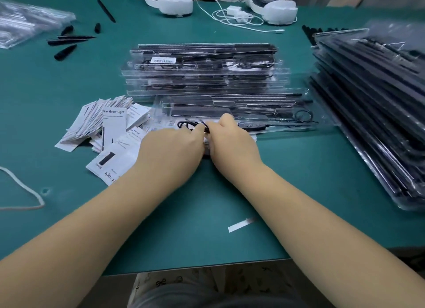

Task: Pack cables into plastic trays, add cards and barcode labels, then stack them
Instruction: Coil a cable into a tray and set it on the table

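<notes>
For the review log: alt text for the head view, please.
Both hands, left hand and right hand, pinch a coiled black cable at the front clear tray on a green table. Cards lie left; stacked trays behind.

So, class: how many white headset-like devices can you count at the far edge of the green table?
2. One headset sits far centre-left; the other headset sits far right of it, with a white cable coiled between them. Both are cut off by the frame's top edge.
</notes>
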{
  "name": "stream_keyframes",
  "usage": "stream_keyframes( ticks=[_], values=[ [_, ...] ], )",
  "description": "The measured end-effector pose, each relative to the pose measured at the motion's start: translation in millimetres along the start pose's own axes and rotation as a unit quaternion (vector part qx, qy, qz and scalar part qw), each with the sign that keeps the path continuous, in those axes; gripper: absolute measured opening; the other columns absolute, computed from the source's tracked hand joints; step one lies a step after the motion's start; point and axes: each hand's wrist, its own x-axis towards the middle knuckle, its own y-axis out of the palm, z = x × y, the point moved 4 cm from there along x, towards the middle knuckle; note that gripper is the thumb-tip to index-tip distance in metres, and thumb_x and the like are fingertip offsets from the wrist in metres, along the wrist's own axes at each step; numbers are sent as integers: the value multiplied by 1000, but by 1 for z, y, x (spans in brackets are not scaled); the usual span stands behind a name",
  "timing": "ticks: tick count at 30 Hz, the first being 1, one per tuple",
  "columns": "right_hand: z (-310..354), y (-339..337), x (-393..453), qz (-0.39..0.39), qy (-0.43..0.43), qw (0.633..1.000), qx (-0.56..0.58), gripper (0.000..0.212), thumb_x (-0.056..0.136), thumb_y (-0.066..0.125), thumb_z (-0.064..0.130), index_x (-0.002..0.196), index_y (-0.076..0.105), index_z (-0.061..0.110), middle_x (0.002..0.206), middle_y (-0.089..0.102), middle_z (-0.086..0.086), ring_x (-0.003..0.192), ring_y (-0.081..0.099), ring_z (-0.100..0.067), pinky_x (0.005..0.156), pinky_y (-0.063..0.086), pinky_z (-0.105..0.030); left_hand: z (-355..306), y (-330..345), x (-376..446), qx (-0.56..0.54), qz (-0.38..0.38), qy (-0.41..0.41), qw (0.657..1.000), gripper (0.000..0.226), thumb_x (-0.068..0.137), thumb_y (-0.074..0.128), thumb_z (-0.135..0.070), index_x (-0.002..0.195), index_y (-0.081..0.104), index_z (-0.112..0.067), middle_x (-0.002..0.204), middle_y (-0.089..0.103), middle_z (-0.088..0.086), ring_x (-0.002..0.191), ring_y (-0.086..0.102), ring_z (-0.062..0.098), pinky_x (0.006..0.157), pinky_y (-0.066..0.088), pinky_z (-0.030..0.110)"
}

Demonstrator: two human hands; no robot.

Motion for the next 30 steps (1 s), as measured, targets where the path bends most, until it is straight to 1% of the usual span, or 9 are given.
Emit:
stream_keyframes(
  ticks=[5, 8, 10, 14, 17, 19, 24, 27, 30],
  values=[
    [-1, 3, 2, -15, -8, 1000, -22, 17, 97, 42, 14, 110, 52, 9, 106, 39, -7, 68, 36, -26, 56, 27, -34, 6, 12, 7, 17, -30, -24, 999, 13, 73, 77, -13, 79, 66, -7, 49, 57, 7, 36, 52, 26, 52, 10, 11],
    [-2, 4, 0, -7, -27, 999, -33, 15, 96, 44, 14, 107, 52, 8, 108, 41, -9, 69, 38, -26, 56, 28, -35, 11, 24, 8, 33, -50, -37, 998, 21, 93, 56, -24, 110, 59, -12, 74, 65, 7, 57, 61, 32, 46, 8, 19],
    [-2, 3, -1, -4, -32, 999, -39, 14, 97, 44, 16, 106, 51, 8, 103, 39, -8, 69, 41, -28, 56, 30, -34, 11, 32, 9, 57, -31, -42, 997, 24, 98, 45, -28, 118, 51, -17, 88, 64, 4, 70, 62, 31, 45, 8, 24],
    [-2, -5, -6, -21, -52, 998, -19, 31, 97, 46, 35, 116, 53, 12, 107, 44, -6, 86, 54, -27, 62, 33, -30, 11, 37, 13, 24, -5, -68, 997, 14, 97, 43, -24, 106, 52, -19, 95, 64, 2, 81, 63, 30, 45, 12, 26],
    [-11, -25, -14, -52, -104, 990, 79, 32, 85, 64, 39, 113, 66, 23, 103, 51, 1, 78, 49, -16, 68, 40, -28, 19, 37, 17, -58, 28, -102, 993, 28, 100, 33, -34, 104, 57, -20, 99, 63, 5, 88, 58, 30, 55, 25, 29],
    [-18, -36, -16, -58, -118, 985, 110, 27, 78, 73, 38, 103, 72, 27, 95, 50, 7, 72, 44, -10, 69, 42, -28, 23, 36, 21, -102, 54, -120, 986, 32, 99, 32, -36, 96, 60, -20, 96, 62, 5, 81, 50, 27, 60, 29, 31],
    [-17, -22, -9, 102, -95, 990, 30, 33, 82, 60, 54, 108, 69, 35, 90, 49, 5, 94, 53, -18, 78, 42, -30, 27, 34, 25, -157, 69, -173, 970, 29, 95, 37, -33, 87, 63, -21, 85, 57, 1, 77, 43, 23, 61, 30, 30],
    [-16, -21, -11, 111, -103, 988, 40, 41, 73, 59, 65, 95, 71, 33, 88, 53, 5, 86, 53, -16, 76, 46, -33, 30, 34, 27, -165, 70, -191, 965, 30, 95, 38, -34, 92, 65, -22, 88, 61, 1, 78, 43, 23, 62, 30, 30],
    [-9, -22, -13, 108, -109, 985, 73, 47, 66, 59, 69, 97, 70, 35, 88, 55, 7, 81, 54, -12, 79, 48, -34, 30, 35, 28, -163, 65, -192, 966, 31, 95, 38, -35, 93, 66, -22, 91, 64, 2, 78, 45, 24, 61, 29, 29]
  ],
)
